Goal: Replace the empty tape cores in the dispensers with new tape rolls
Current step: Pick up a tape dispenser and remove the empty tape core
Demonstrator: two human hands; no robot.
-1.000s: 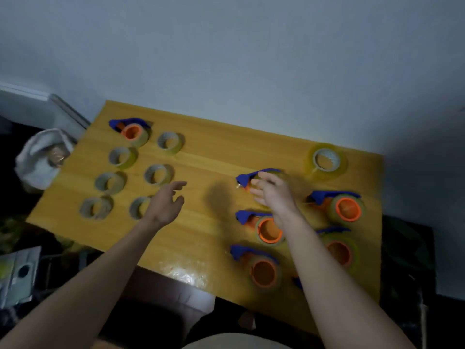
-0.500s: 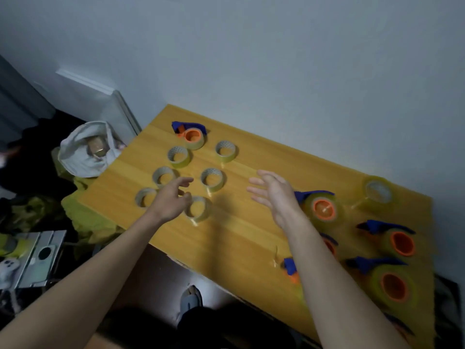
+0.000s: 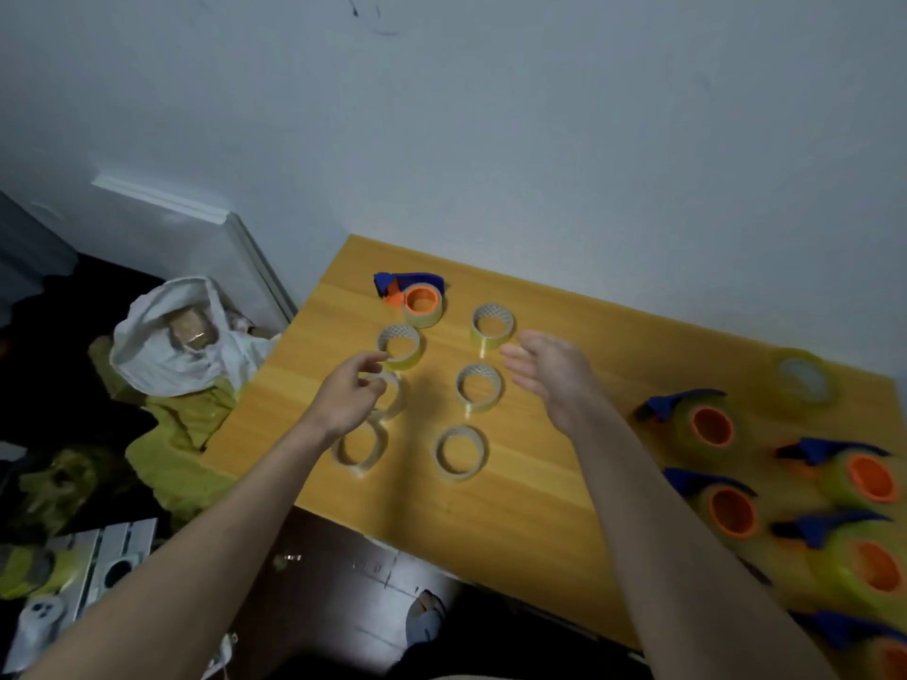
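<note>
Several thin tape cores (image 3: 479,383) lie in two rows on the left half of the wooden table (image 3: 515,507). Behind them stands a blue-and-orange dispenser (image 3: 414,296) with a thin core on its orange hub. My left hand (image 3: 346,397) hovers over the left row with loosely curled fingers and holds nothing. My right hand (image 3: 552,377) is spread open above the table, just right of the cores. Several dispensers with full yellowish rolls (image 3: 706,424) stand at the right, and a loose full tape roll (image 3: 802,380) lies behind them.
The table stands against a pale wall. Left of the table, on the floor, lies a white bag (image 3: 172,336) on yellow-green cloth, beside a door frame. A grey object and a foot (image 3: 424,618) show below the table's front edge.
The view has swung left. My right hand left the dispensers at the right and moved over to the cores. My left hand moved further over the left row of cores.
</note>
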